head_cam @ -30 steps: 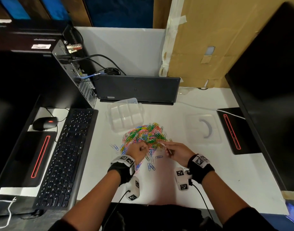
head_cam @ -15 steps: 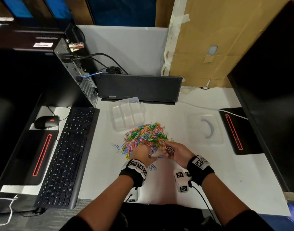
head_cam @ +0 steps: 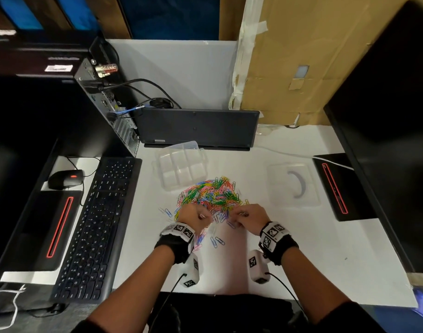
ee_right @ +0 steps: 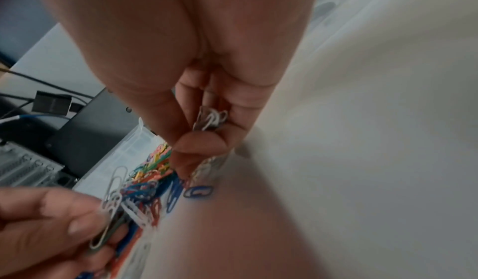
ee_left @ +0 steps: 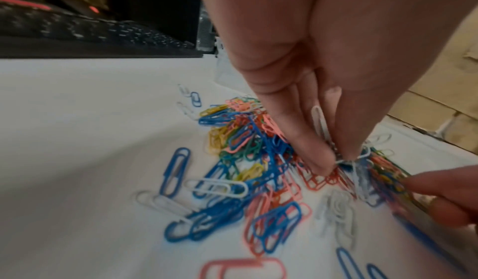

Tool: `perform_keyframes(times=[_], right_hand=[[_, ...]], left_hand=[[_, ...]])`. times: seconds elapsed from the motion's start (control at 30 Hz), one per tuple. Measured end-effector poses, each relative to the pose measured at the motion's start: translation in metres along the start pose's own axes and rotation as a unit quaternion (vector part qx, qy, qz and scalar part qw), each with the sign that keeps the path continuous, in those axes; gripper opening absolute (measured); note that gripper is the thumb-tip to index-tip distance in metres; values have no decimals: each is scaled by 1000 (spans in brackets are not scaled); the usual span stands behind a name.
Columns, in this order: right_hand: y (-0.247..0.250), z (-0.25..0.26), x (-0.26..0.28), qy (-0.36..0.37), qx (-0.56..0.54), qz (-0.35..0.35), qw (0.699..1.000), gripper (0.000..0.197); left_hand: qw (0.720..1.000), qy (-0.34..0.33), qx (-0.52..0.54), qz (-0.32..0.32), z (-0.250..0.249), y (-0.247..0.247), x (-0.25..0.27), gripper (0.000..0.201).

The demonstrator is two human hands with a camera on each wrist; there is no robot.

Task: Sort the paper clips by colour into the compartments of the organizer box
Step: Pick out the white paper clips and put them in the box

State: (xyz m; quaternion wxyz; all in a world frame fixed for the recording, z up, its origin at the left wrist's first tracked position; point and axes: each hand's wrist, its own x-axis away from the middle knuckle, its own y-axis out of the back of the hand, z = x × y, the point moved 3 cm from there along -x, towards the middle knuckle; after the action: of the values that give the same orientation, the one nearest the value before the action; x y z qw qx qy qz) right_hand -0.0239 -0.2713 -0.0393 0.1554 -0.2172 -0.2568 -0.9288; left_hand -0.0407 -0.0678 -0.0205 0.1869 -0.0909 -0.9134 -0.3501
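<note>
The white desk (head_cam: 301, 248) carries everything, and the heap of paper clips (head_cam: 210, 194) sits at its middle, spread flat so the colours can be read and picked from the near edge. At eleven o'clock from the heap, just beside it, stands the clear organizer box (head_cam: 180, 168) with its lid (head_cam: 179, 145) tipped back, probably so a hand can drop clips straight in; its six compartments look empty, so by my reckoning sorting has barely begun. At three o'clock from the heap lies a shallow clear tray (head_cam: 293, 185) holding one curved grey piece (what it is I cannot tell).

Both hands work the six o'clock edge of the heap. The left hand (head_cam: 193, 216) pinches a white clip (ee_left: 319, 122) between thumb and fingers, fingertips down among the loose ones. The right hand (head_cam: 250, 217) is curled round a small bunch of white clips (ee_right: 212, 118) in its palm, likely gathering one colour before carrying it over.
</note>
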Motion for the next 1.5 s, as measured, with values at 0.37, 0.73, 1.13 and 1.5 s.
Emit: perform_keyframes(times=[0.37,0.73,1.13,1.5], right_hand=[[5,-6,2,28,50,-65,996,16],[2,-8,-3,22,41,-41,998,16],[-7,1,1,-123,-366,78,919,14],[-34,26,-10,84,158,-30,983,16]], left_hand=[[989,25,148,11,16,-4,-1,36],[945,102,308,47,16,-3,5,31],[954,76,285,49,17,0,5,40],[998,-32,61,-14,4,24,3,34]])
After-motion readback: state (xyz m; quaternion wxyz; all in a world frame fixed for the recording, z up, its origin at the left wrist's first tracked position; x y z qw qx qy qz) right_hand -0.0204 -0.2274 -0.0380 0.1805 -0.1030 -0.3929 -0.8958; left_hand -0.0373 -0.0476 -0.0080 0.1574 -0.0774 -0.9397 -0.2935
